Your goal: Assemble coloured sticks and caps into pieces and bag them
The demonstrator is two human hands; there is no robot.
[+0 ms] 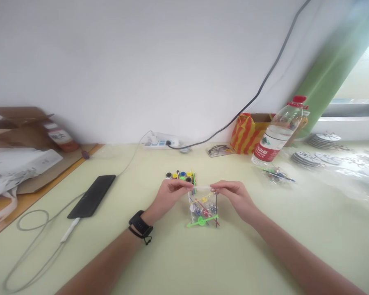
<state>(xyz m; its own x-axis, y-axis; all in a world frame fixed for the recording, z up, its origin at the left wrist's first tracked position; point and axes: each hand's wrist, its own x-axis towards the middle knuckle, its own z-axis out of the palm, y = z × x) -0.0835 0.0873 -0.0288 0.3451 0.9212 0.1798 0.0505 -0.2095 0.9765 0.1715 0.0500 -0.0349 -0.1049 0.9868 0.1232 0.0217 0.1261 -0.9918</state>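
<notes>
A small clear zip bag (203, 209) full of coloured plastic parts hangs between my hands above the pale green table (184, 262). My left hand (169, 196), with a black watch on its wrist, pinches the bag's top left corner. My right hand (233, 195) pinches the top right corner. A green stick and a red stick poke out near the bag's bottom. Just behind the bag, several small coloured parts (181, 175) lie loose on the table.
A black phone (92, 196) on a white cable lies to the left. A power strip (160, 142) sits by the wall. A water bottle (278, 137), a striped bag (244, 133), glasses (219, 150), another small parts bag (276, 174) and stacked discs (313, 157) stand to the right. Cardboard and white bags (18, 164) are far left.
</notes>
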